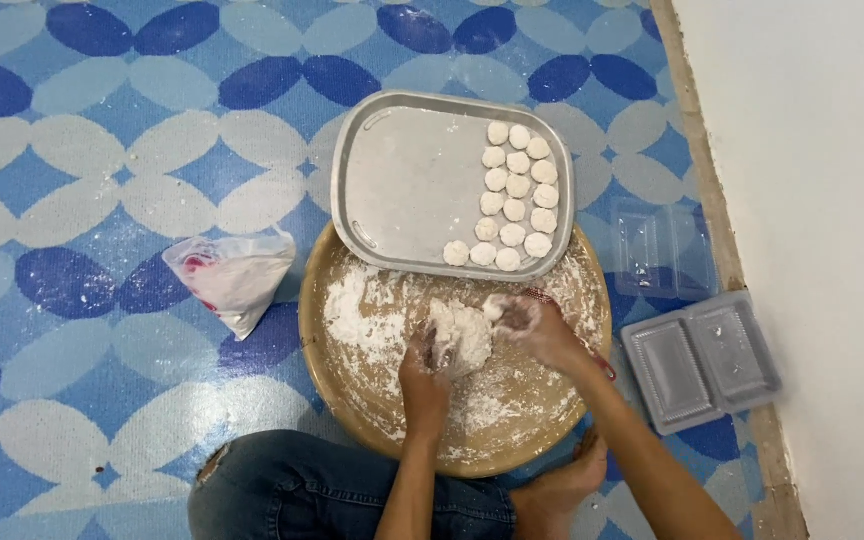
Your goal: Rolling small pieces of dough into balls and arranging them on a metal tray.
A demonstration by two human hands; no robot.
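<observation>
A lump of white dough (464,335) lies on a round wooden board (352,380) dusted with flour. My left hand (422,372) grips the lump's near left side. My right hand (537,328) pinches a small piece at the lump's upper right. Beyond the board, a metal tray (402,180) overlaps the board's far rim. Several small round dough pieces (517,190) sit in rows on the tray's right side and along its near edge.
A plastic bag of flour (237,275) lies on the blue patterned floor left of the board. Two clear plastic compartment containers (702,360) (657,248) lie to the right near a white wall. My knee in jeans and a bare foot are below the board.
</observation>
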